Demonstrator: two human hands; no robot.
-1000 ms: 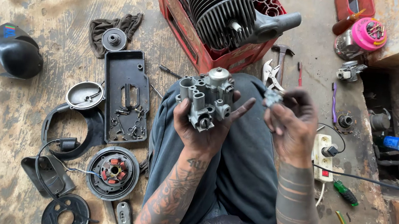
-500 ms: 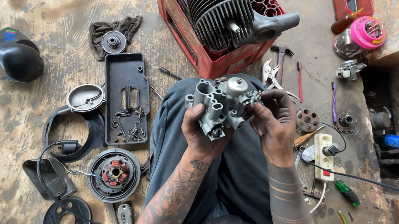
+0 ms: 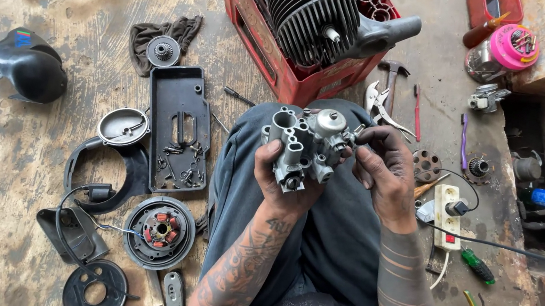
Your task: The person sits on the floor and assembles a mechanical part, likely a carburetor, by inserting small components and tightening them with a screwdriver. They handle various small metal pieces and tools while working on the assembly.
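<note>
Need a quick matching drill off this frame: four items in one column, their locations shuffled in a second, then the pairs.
Things:
1. carburetor
2. finned engine cylinder
3. stator plate with copper coils
4. pink-lidded jar

Places:
A. in the red crate
B. top right, beside the rusty ledge
C. held over the lap between left hand and right hand
D. on the floor to the person's left, below the black tray

Pairs: 1-C, 2-A, 3-D, 4-B
</note>
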